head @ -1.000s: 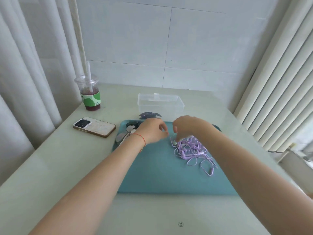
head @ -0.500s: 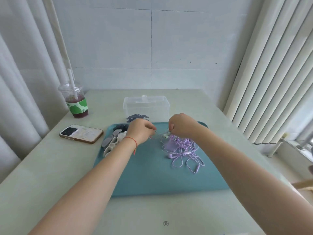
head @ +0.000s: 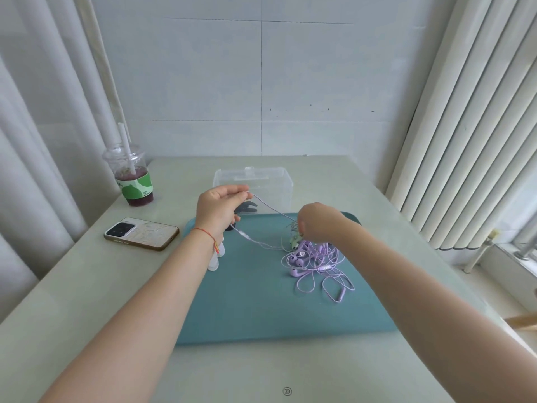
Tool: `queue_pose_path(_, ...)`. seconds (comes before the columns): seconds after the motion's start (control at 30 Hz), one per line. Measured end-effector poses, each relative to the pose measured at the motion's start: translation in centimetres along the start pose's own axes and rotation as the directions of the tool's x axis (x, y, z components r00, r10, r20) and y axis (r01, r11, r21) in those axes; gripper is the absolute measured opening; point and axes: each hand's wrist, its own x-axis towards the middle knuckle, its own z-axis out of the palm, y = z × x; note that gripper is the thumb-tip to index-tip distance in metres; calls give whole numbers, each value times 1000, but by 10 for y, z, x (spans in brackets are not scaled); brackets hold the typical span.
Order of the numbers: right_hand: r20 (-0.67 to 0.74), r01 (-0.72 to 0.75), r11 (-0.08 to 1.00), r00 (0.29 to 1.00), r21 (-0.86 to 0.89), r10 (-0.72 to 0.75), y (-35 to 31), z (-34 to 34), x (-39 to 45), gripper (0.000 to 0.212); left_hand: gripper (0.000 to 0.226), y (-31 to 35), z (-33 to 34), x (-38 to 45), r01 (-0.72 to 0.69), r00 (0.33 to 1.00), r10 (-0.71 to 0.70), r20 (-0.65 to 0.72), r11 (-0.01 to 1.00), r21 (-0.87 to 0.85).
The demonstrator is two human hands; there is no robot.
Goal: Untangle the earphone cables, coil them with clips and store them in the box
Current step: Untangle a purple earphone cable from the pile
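Note:
A tangle of purple earphone cables lies on the right half of the teal mat. My left hand is raised above the mat's back left and pinches one thin cable strand that runs down to the tangle. My right hand grips the top of the tangle, where a small green piece shows. A clear plastic box stands closed just behind the mat. Dark clips lie between box and mat, white clips partly hidden under my left wrist.
A phone lies face down left of the mat. A plastic cup with a straw and dark drink stands at the back left. Curtains hang on the left, vertical blinds on the right, a tiled wall behind the pale table.
My left hand has lifted up and back, drawing one cable strand out of the tangle. My right hand stays at the top of the tangle. The camera has tilted upward.

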Motion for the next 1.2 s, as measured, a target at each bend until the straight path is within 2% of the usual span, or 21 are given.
queue_pose_path(0.07,41,34,999,999,-1,-34,-2,-8,-4,11,12,0,2,-3,-2,999,-1,48,999,46)
queue_pose_path(0.1,47,55,998,997,18,-56,-1,-13,-6,20,13,1,3,-5,-1,997,-4,76,998,58)
queue_pose_path(0.17,-33,99,988,995,115,-96,-1,-25,-9,34,12,1,5,-5,-7,991,-2,131,998,66)
queue_pose_path(0.27,-271,148,925,961,349,-52,-7,-33,-8,26,10,7,10,-7,-47,975,34,218,998,52)
queue_pose_path(0.33,-282,178,880,958,440,-52,-15,-28,-4,26,10,14,14,-9,-74,964,62,258,997,36)
queue_pose_path(0.43,-275,148,904,961,401,-35,-21,-20,7,13,11,22,18,-11,-74,957,73,282,997,-5)
queue_pose_path(0.53,-319,26,933,943,358,96,-9,-21,14,15,10,22,15,-7,-94,973,88,214,995,18)
queue_pose_path(0.67,-295,-100,941,934,323,201,21,-25,14,16,13,14,6,9,-127,992,128,-2,990,63)
queue_pose_path(0.77,-260,-128,944,942,304,212,39,-29,9,11,15,8,7,16,-129,988,136,-80,988,86)
queue_pose_path(0.87,-259,-100,933,945,345,197,46,-41,0,10,14,6,15,17,-116,989,123,-79,990,80)
queue_pose_path(1.07,-251,-17,848,952,530,176,48,-66,-11,26,15,13,35,10,-48,995,38,90,993,106)
queue_pose_path(1.2,-268,48,785,951,617,152,41,-71,-16,28,23,19,49,6,-44,962,-1,275,987,156)
